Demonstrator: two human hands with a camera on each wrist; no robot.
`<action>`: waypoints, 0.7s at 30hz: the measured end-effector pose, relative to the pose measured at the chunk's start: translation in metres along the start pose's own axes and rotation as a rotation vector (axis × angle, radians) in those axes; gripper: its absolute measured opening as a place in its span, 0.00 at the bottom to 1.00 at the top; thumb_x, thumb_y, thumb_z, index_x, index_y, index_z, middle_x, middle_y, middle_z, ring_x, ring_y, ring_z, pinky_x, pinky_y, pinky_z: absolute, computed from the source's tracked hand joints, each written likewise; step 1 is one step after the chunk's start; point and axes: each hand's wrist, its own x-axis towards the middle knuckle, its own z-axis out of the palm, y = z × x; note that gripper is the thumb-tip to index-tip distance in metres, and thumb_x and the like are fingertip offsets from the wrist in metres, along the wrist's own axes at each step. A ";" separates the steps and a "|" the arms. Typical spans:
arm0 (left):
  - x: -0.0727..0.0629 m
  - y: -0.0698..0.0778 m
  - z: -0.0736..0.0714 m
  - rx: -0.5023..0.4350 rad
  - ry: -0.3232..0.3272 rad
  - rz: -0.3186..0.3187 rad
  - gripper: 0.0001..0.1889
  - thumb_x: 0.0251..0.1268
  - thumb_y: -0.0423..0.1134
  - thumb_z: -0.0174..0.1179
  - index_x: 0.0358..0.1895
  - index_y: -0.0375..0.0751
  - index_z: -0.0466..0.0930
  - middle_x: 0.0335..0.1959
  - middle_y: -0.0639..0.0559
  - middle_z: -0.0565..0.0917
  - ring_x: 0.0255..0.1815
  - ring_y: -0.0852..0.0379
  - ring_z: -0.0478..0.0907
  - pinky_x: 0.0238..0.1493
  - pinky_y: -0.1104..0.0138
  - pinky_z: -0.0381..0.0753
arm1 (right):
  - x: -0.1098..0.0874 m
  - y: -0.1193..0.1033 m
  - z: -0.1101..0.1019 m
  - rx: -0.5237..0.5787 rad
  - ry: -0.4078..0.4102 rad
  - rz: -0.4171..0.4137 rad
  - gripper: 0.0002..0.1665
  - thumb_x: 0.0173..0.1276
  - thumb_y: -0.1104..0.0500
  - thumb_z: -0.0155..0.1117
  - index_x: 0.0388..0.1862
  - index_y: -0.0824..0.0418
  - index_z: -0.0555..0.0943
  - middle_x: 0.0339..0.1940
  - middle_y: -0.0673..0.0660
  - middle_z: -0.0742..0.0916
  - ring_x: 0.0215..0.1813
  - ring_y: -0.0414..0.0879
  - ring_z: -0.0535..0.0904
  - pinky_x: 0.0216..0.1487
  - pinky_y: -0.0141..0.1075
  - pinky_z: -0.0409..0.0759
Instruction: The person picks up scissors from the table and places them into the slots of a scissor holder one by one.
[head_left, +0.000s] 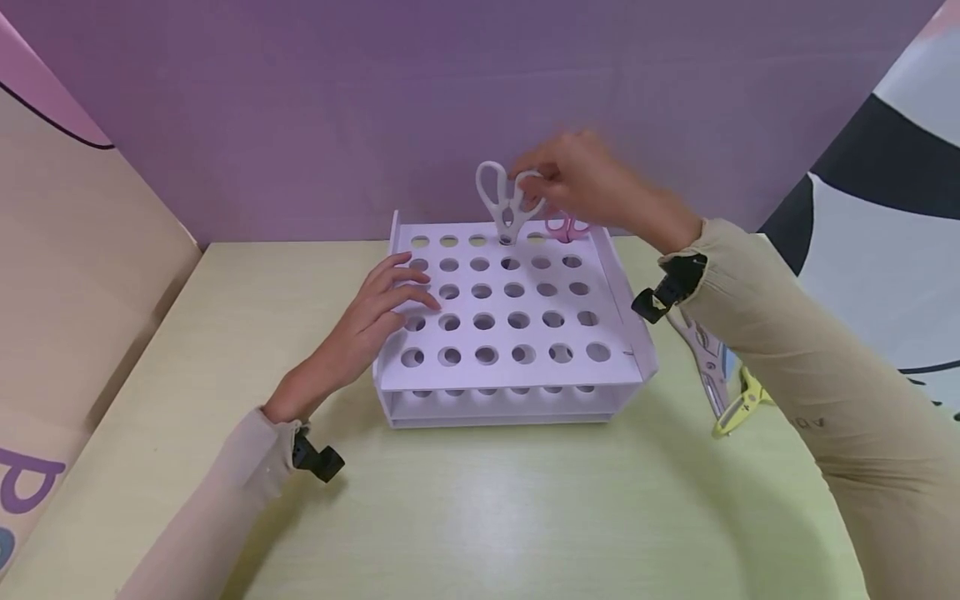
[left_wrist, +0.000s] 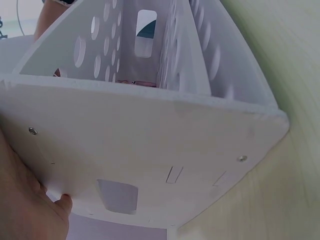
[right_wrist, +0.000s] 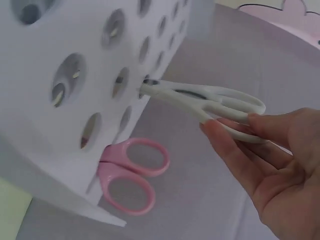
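A white rack (head_left: pixel 498 333) with rows of round holes stands on the table. At its back row, my right hand (head_left: pixel 581 179) pinches one handle loop of white scissors (head_left: pixel 501 204). The blades of these scissors point down into a hole, as the right wrist view also shows. Beside them, pink scissors (right_wrist: pixel 132 172) sit handles-up in a back hole near the rack's right side. My left hand (head_left: pixel 367 321) rests on the rack's left edge, its fingers lying relaxed on the top board. In the left wrist view its thumb touches the white side panel (left_wrist: pixel 130 140).
Pale purple-grey scissors (head_left: pixel 707 358) and yellow-handled scissors (head_left: pixel 742 407) lie on the table (head_left: pixel 487 508) right of the rack, partly hidden beneath my right forearm. A purple wall (head_left: pixel 300 117) rises close behind the rack. Each wrist carries a small black camera.
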 end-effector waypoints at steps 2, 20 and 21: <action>0.000 0.000 0.000 0.000 0.001 -0.004 0.20 0.64 0.28 0.41 0.46 0.41 0.84 0.62 0.44 0.74 0.79 0.50 0.48 0.77 0.49 0.44 | 0.002 0.003 0.002 -0.004 -0.020 -0.001 0.16 0.73 0.64 0.59 0.57 0.65 0.83 0.35 0.62 0.90 0.32 0.50 0.89 0.25 0.31 0.82; -0.011 -0.002 -0.006 -0.016 0.054 -0.035 0.20 0.63 0.26 0.41 0.46 0.40 0.84 0.61 0.42 0.75 0.78 0.51 0.50 0.76 0.48 0.44 | -0.003 0.009 0.004 -0.057 -0.035 0.038 0.22 0.73 0.62 0.60 0.62 0.70 0.77 0.44 0.66 0.89 0.45 0.55 0.87 0.46 0.42 0.83; -0.010 -0.002 -0.006 -0.014 0.054 -0.031 0.20 0.63 0.26 0.41 0.46 0.40 0.84 0.61 0.42 0.75 0.78 0.51 0.50 0.76 0.48 0.44 | -0.007 0.010 0.002 -0.056 -0.018 0.029 0.21 0.72 0.62 0.60 0.61 0.70 0.77 0.44 0.66 0.88 0.47 0.56 0.86 0.50 0.45 0.83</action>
